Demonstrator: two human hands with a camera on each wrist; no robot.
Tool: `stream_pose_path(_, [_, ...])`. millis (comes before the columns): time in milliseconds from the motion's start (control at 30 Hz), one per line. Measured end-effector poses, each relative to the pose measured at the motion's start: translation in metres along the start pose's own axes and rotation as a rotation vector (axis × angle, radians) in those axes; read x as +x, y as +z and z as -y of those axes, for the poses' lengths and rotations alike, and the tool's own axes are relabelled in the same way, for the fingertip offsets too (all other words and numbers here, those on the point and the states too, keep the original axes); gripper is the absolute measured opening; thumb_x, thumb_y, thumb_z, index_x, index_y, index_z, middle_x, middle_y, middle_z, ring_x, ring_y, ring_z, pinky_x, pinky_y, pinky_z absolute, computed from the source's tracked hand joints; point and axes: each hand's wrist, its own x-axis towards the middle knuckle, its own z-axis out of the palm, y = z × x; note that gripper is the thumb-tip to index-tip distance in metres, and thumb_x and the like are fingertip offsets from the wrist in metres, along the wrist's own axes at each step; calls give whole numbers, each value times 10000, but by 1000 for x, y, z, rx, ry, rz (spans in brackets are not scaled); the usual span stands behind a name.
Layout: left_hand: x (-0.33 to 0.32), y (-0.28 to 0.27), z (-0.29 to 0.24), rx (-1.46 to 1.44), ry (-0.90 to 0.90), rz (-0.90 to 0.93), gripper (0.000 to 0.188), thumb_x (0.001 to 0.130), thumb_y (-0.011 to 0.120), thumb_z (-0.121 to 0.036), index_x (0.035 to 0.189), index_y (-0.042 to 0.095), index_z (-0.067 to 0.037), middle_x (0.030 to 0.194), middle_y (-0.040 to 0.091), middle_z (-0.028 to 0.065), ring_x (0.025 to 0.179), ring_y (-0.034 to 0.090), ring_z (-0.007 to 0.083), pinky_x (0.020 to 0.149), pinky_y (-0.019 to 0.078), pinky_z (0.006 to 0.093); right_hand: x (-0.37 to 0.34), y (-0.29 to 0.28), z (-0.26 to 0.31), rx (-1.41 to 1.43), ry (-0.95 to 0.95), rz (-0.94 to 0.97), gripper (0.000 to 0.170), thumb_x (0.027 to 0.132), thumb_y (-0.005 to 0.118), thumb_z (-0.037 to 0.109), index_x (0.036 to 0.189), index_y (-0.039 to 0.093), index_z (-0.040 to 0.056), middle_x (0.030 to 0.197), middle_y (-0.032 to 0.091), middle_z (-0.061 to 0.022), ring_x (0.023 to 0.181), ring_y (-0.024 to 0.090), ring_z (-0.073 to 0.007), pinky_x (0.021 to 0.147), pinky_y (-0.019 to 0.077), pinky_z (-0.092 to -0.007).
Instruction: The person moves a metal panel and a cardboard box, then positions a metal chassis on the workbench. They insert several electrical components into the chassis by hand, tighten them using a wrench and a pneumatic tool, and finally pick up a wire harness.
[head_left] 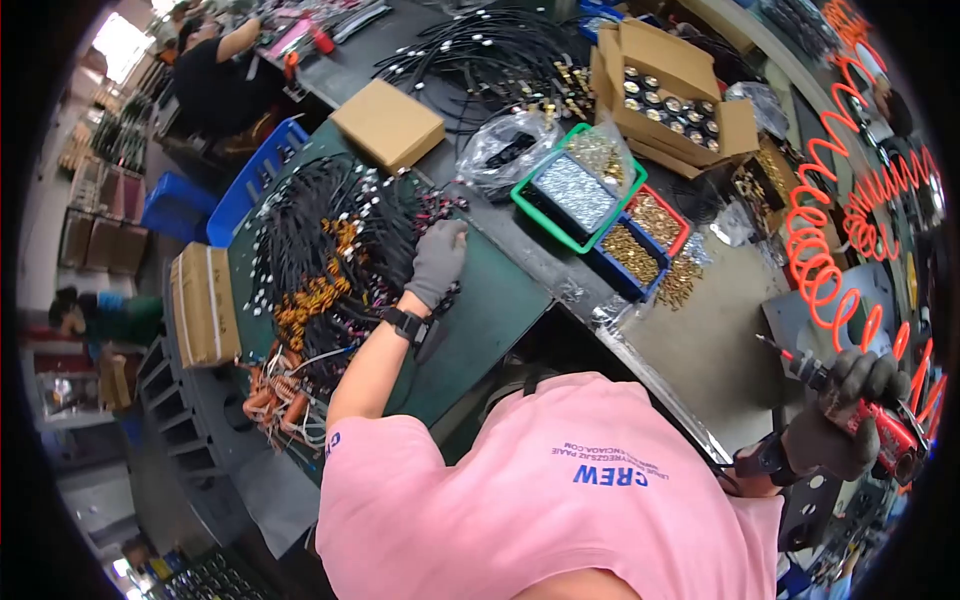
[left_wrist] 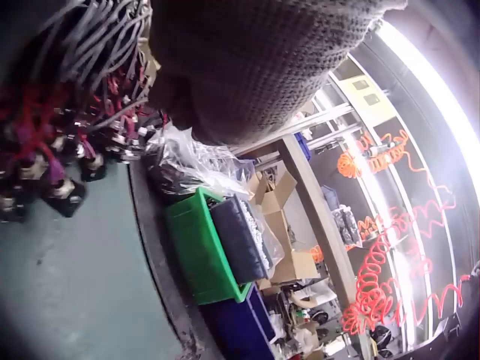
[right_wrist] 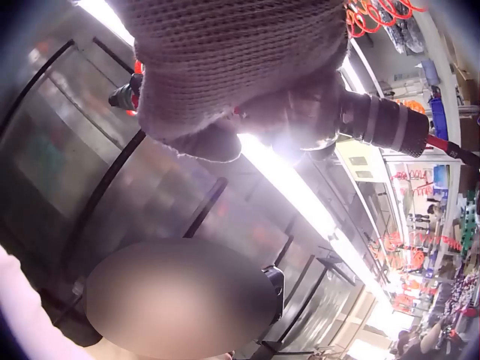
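Observation:
My left hand [head_left: 438, 263], in a grey knit glove, lies over the right edge of a large pile of black cables [head_left: 320, 215] on the green mat. Small dark connectors [left_wrist: 64, 191] on red and purple wires sit beside it in the left wrist view. Its fingertips are hidden, and I cannot tell whether they pinch a cable. Out at the right, my gloved right hand [head_left: 835, 425] grips a red and black power screwdriver [head_left: 885, 430]. The driver's bit [head_left: 775, 347] points up and left, away from the cables. The right wrist view shows its dark ribbed chuck [right_wrist: 386, 122].
Green [head_left: 522, 205], blue [head_left: 598, 272] and red [head_left: 680, 212] bins of small parts stand right of the mat. Behind them is an open carton [head_left: 655, 90] of round parts. A closed box [head_left: 388, 125] stands behind the cables. Orange coiled hoses [head_left: 808, 230] hang at right.

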Motion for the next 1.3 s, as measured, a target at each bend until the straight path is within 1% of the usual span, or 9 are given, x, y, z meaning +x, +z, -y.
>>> stream_pose_path(67, [28, 20, 6, -144, -57, 52, 206, 748, 523, -109, 934, 557, -29, 994, 538, 188, 896, 518, 377, 777, 418, 422, 0, 8, 4, -39, -28, -29, 418, 593, 569, 181, 977, 485, 39, 689, 342, -13, 520, 388, -98, 517, 300, -258])
stream_pose_path(200, [71, 55, 20, 102, -167, -10, 430, 739, 526, -161, 1115, 410, 13, 980, 510, 287, 900, 531, 390, 760, 434, 436, 0, 8, 16, -60, -17, -3, 353, 628, 592, 156, 950, 486, 59, 692, 350, -12, 526, 404, -102, 509, 300, -255])
stream_pose_path(267, [83, 51, 16, 254, -396, 75, 441, 735, 507, -151, 1116, 396, 39, 959, 523, 301, 900, 539, 394, 749, 446, 433, -1, 10, 22, -102, -20, -32, 343, 642, 605, 141, 949, 471, 67, 696, 357, -7, 531, 404, -101, 503, 299, -253])
stream_pose_path(500, [89, 14, 22, 719, -228, 433, 266, 744, 501, -179, 952, 515, -13, 799, 616, 198, 762, 608, 341, 652, 471, 422, -1, -18, 38, -71, 43, 24, 337, 636, 562, 107, 954, 451, 93, 719, 338, 4, 599, 384, -113, 574, 314, -269])
stream_pose_path(567, [86, 1, 30, 745, -155, 461, 249, 755, 510, -216, 933, 532, -43, 790, 614, 194, 750, 605, 343, 649, 466, 427, 2, -11, 38, -78, 49, -196, 286, 556, 503, 97, 813, 401, 25, 675, 325, -33, 549, 353, -110, 571, 275, -258])
stream_pose_path(667, [76, -26, 45, 621, -140, 421, 275, 764, 523, -268, 952, 530, -68, 817, 607, 184, 760, 589, 347, 668, 458, 424, 5, -3, 45, -205, 120, -520, 330, 549, 488, 65, 861, 403, -4, 686, 321, -37, 581, 366, -132, 660, 289, -301])
stream_pose_path(767, [56, -50, 53, 262, -4, 293, 259, 778, 525, -201, 1002, 524, -70, 872, 604, 150, 816, 579, 314, 703, 458, 385, 13, 1, 39, -97, 49, -302, 288, 617, 498, 69, 882, 408, 3, 661, 333, -34, 526, 375, -141, 554, 304, -285])
stream_pose_path(867, [25, -63, 35, 71, -31, 319, 139, 765, 552, -133, 886, 589, -75, 842, 607, 116, 786, 590, 271, 676, 466, 339, 21, 3, 37, -8, -43, -68, 248, 685, 509, 74, 904, 413, 10, 635, 345, -31, 471, 383, -151, 448, 318, -269])
stream_pose_path(1300, [-46, -15, -1, 730, 225, 495, 231, 664, 645, -263, 776, 573, -73, 822, 517, 86, 824, 493, 254, 696, 377, 368, 23, 14, 45, -75, -173, -150, 232, 678, 502, 60, 887, 415, 11, 631, 336, -28, 461, 359, -145, 440, 300, -268])
